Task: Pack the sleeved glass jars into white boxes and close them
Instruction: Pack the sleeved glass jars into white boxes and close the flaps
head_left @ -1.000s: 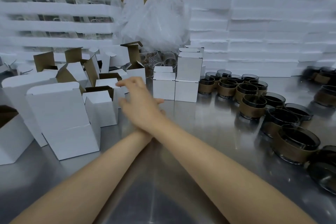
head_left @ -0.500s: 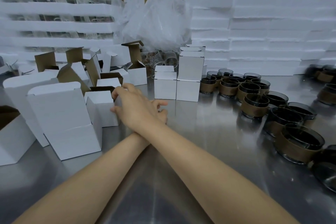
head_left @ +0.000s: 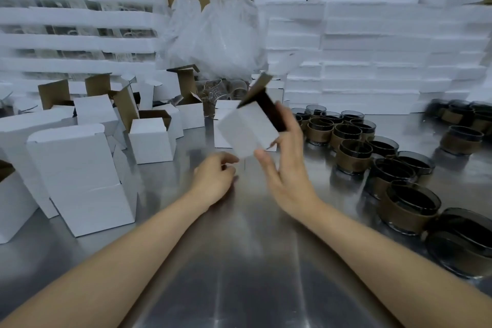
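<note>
Seen from the head camera, the right hand [head_left: 285, 168] holds a small white box [head_left: 246, 132] tilted in the air above the middle of the steel table [head_left: 255, 261], thumb against its near corner and fingers up along its right side; the box's brown-lined flap [head_left: 255, 89] stands open at the top, and the whole box is blurred. The left hand [head_left: 214, 181] hovers just left of and below the box with its fingers loosely curled, holding nothing; whether a fingertip touches the box cannot be told. Sleeved jars [head_left: 354, 153] of dark glass with brown bands stand in a cluster on the right, running from far to near. Open boxes [head_left: 150, 140] crowd the left side, with two larger closed ones [head_left: 80, 181] nearest. Closed boxes [head_left: 222, 125] sit in the middle, behind the held one. Foam slabs [head_left: 372, 61] are stacked along the far edge, with a clear plastic bag [head_left: 213, 34] between the stacks.
</note>
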A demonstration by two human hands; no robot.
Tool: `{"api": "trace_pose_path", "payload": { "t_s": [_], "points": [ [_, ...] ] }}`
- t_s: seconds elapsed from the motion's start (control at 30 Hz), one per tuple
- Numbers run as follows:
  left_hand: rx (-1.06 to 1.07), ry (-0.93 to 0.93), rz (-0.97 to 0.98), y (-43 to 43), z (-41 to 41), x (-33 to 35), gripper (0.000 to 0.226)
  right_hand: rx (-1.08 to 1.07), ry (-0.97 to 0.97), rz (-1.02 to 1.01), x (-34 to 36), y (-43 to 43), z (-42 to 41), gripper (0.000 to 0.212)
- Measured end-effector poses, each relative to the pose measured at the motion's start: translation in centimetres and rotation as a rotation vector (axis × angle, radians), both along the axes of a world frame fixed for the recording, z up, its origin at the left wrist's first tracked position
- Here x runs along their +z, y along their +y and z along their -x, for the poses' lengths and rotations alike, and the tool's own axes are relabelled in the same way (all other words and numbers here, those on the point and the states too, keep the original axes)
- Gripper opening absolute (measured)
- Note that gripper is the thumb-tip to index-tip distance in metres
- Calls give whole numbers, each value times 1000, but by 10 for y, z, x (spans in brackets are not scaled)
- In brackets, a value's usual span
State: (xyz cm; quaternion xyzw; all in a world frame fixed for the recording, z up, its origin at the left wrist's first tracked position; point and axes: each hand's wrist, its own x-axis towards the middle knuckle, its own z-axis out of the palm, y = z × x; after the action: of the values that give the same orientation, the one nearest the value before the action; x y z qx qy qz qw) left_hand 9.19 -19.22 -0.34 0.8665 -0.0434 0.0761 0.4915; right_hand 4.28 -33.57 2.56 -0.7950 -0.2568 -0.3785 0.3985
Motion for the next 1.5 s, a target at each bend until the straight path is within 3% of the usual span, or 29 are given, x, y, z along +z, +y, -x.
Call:
{"api": "trace_pose_path", "payload": {
  "t_s": [0.07,0.17,0.3,0.47,0.67,0.83,0.9,1.0,1.23,1.4,1.5],
  "points": [
    [19,-37,119,-1,0,-1,28,-75,-36,79,-8,-30,-13,18],
    [50,-130,153,0,2,2,31,-98,150,-20,-8,-38,-23,17],
    [-13,-190,184,2,3,5,29,-137,145,118,-18,-30,-25,17],
    [-14,-52,330,1,2,7,28,-111,196,65,-10,-21,-13,29],
    [-133,-28,293,-1,4,4,72,-108,201,-8,-11,-22,-14,21],
    [-63,-24,384,-1,0,5,85,-97,297,-132,-12,-20,-17,41],
    [-52,-17,422,-1,-2,4,78,-105,370,-133,-14,-22,-20,55],
    [-49,-34,495,2,-9,-1,49,-114,436,-161,-12,-24,-21,63],
    [-93,-38,367,4,-12,-3,48,-92,565,-70,-18,-32,-28,59],
    [-142,-52,161,6,0,3,84,-53,579,-117,-18,-38,-30,47],
    [-193,-75,72,7,3,2,56,-27,580,-130,-18,-40,-29,43]
  ]
}}
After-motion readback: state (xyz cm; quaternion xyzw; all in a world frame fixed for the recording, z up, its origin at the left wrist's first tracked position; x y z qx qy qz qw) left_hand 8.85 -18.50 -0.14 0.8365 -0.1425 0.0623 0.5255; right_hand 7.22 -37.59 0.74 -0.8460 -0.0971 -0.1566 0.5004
